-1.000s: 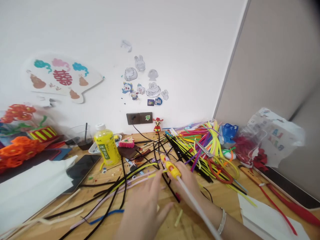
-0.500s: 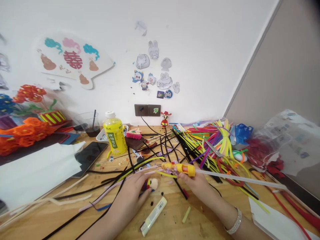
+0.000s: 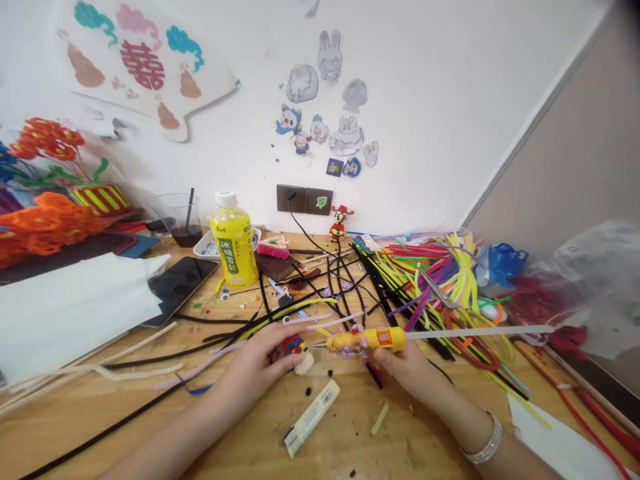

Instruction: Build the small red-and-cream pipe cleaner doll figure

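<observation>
My left hand (image 3: pixel 265 357) is closed around a small figure (image 3: pixel 296 347) in red, blue and yellow with a pale, cream-coloured end; the fingers cover part of it. In my right hand (image 3: pixel 403 367) is a yellow hot glue gun (image 3: pixel 383 339), held level. Its metal tip points left, a short way from the figure and apart from it. A long whitish glue stick (image 3: pixel 475 332) sticks out of its back. Purple and red bits cling to the gun's front. On the table in front of my hands lies a pale yellow tube-like packet (image 3: pixel 313 415) with a barcode.
Black pipe cleaners (image 3: pixel 345 287) criss-cross behind my hands. A colourful pile of them (image 3: pixel 400 280) with scissors (image 3: pixel 440 290) lies right. A yellow drink bottle (image 3: pixel 233 243), a phone (image 3: pixel 180 290) and white paper (image 3: pixel 75 307) are left. A red-hatted figure (image 3: pixel 339 225) stands by the wall.
The figure in my left hand has turned, so more of its coloured side shows and its pale end points lower. The glue gun has levelled and its tip shows. The view has tilted down.
</observation>
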Available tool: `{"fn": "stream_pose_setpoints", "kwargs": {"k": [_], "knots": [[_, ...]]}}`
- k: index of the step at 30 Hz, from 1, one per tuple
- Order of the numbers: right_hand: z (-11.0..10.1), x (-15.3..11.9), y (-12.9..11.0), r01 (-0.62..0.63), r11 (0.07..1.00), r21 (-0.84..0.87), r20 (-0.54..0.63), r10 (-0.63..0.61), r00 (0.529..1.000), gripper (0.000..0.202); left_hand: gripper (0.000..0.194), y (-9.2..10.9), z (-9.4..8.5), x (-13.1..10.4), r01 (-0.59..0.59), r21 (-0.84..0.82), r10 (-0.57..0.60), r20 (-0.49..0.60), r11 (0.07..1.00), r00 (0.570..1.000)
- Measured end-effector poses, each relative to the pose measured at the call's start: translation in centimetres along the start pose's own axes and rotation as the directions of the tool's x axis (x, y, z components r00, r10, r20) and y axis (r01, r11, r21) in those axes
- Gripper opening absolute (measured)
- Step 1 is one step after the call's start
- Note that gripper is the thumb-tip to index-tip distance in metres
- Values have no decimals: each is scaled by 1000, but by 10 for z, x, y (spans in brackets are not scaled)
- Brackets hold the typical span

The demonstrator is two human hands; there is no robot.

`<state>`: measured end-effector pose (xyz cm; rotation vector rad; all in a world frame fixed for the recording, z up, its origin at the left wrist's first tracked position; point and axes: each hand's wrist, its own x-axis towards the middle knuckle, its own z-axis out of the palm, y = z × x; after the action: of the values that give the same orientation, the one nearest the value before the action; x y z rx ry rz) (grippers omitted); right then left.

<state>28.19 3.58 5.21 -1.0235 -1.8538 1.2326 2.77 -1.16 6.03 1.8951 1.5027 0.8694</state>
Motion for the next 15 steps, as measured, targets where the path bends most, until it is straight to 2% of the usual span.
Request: {"fn": "stream_pose_setpoints", "kwargs": {"k": [3,8,15], "knots": [[3,0,-2,-12,1000,-20,26,13,1000,50,39,5,-1,1,28,22,-28,18,999,999],[6,1,-4,-6,1000,-10,32,6,999,46,42,6,0,-1,4,62,-5,12,998,1000],[7,3,-7,14,999,-37,35,-12,999,47,38,4,3,-3,-2,128,2,0,992,1000]]}}
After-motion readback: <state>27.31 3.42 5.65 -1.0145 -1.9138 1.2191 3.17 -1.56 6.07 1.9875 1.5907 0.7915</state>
